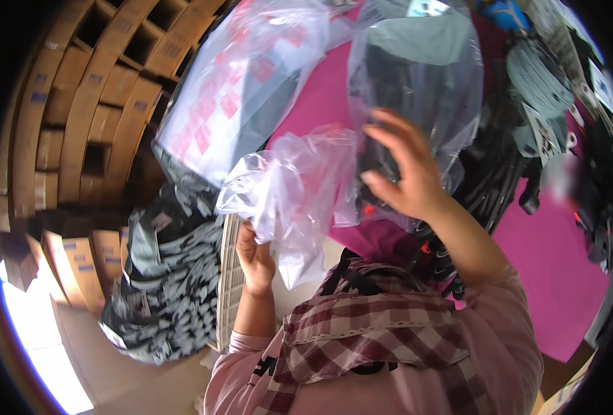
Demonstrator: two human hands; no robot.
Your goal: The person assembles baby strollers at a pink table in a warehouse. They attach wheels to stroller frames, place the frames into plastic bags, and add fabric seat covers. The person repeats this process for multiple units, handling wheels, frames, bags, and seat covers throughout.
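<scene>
A crumpled clear plastic bag hangs from my left hand, whose fingers are closed on its lower left edge. My right hand has its fingers spread and holds nothing. Beneath and beyond it lies a grey and black item in a clear bag on the magenta tabletop. Whether the right fingertips touch that bag, I cannot tell. To the far left of the table lies a pile of clear bags with red print.
A pale plastic basket stands left of me, beside a big stack of grey and black folded goods. Cardboard boxes fill the far left. Black straps and grey coiled pieces with tags crowd the right side of the table.
</scene>
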